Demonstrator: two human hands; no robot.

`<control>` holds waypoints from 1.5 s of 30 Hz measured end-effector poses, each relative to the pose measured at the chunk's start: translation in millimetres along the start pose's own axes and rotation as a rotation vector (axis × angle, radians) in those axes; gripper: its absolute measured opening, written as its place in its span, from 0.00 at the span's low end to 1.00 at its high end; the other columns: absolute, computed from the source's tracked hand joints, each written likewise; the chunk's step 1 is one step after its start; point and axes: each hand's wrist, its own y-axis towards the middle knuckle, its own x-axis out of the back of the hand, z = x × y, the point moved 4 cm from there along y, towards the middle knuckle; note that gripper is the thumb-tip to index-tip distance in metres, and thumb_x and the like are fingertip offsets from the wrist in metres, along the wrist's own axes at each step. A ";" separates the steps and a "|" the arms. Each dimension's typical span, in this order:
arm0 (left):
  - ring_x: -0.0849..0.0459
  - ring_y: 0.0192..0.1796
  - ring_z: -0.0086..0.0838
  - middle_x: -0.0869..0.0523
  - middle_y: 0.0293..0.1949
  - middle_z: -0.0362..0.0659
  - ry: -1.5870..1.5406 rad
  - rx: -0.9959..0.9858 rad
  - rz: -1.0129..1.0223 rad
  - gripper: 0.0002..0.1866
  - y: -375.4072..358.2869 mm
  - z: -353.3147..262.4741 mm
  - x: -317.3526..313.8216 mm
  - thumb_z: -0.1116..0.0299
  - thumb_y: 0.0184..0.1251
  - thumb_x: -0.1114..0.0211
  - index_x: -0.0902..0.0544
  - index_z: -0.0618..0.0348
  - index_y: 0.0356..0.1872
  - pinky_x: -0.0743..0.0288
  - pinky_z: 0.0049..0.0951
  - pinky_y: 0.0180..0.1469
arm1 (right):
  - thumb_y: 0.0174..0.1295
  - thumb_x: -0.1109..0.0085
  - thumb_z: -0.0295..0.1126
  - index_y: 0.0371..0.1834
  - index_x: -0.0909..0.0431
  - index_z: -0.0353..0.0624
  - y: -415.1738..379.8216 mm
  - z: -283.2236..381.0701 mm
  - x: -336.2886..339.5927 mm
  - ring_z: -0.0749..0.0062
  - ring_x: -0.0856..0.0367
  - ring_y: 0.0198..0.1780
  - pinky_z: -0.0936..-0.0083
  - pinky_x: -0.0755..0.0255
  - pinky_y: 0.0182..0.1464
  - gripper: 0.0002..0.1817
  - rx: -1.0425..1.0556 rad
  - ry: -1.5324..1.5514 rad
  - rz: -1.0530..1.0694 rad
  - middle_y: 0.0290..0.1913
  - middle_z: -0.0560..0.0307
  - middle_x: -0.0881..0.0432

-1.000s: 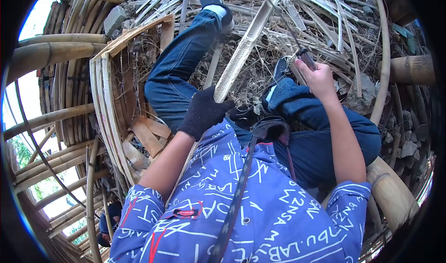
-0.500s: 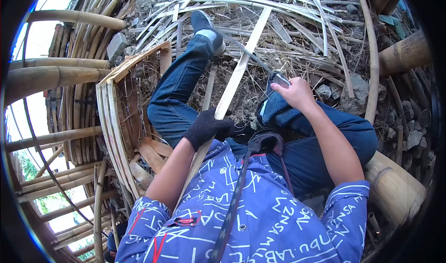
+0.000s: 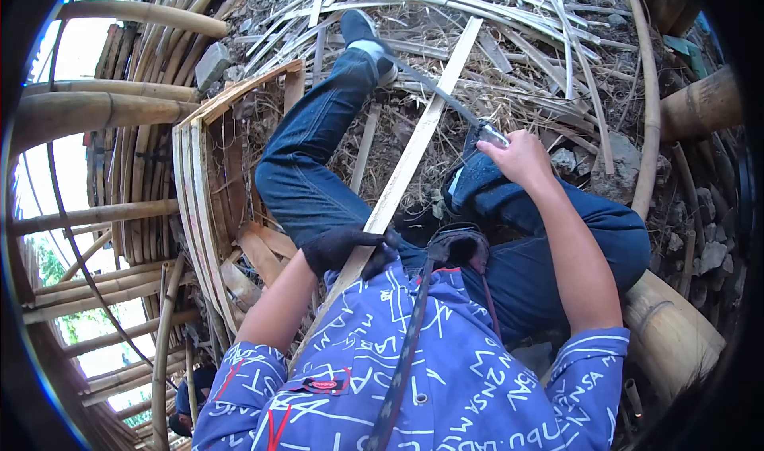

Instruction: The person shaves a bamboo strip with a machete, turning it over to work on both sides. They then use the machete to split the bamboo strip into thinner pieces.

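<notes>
Since a second ago the bamboo strip [image 3: 414, 152] has slid back through the gloved left hand [image 3: 344, 248], which now sits lower, close to the chest, while the right hand [image 3: 521, 155] has drawn the knife [image 3: 446, 101] down toward the knee; the blade seems to be working along the strip. The left fingers [image 3: 374, 240] wrap closed around the strip. The right fingers are clenched on the knife handle.

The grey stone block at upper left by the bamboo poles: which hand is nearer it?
Left. The gloved left hand grips the long pale bamboo strip below the grey stone block; the bare right hand is farther right, holding a knife.
</notes>
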 end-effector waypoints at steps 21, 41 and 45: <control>0.26 0.20 0.25 0.25 0.18 0.41 0.668 0.012 -0.559 0.25 -14.9 14.4 -4.3 0.50 0.70 0.46 0.24 0.66 0.28 0.32 0.34 0.25 | 0.57 0.41 0.37 0.39 0.21 0.38 20.1 -40.6 -31.6 0.47 0.18 0.47 0.55 0.26 0.51 0.14 0.089 -0.238 -0.044 0.42 0.39 0.17; 0.19 0.30 0.51 0.20 0.26 0.61 1.252 -0.356 -0.596 0.21 0.1 11.0 -1.7 0.57 0.68 0.46 0.22 0.71 0.34 0.29 0.43 0.36 | 0.43 0.39 0.42 0.21 0.19 0.37 -25.4 16.3 -36.4 0.46 0.17 0.32 0.57 0.23 0.40 0.16 0.289 0.027 0.071 0.24 0.38 0.19; 0.19 0.34 0.54 0.20 0.29 0.64 0.789 -0.040 -0.635 0.22 -4.5 -4.2 -16.7 0.57 0.71 0.49 0.23 0.72 0.36 0.29 0.45 0.37 | 0.45 0.39 0.39 0.23 0.18 0.37 -42.9 29.7 -56.6 0.44 0.17 0.34 0.57 0.22 0.42 0.13 0.335 -0.108 0.150 0.27 0.39 0.17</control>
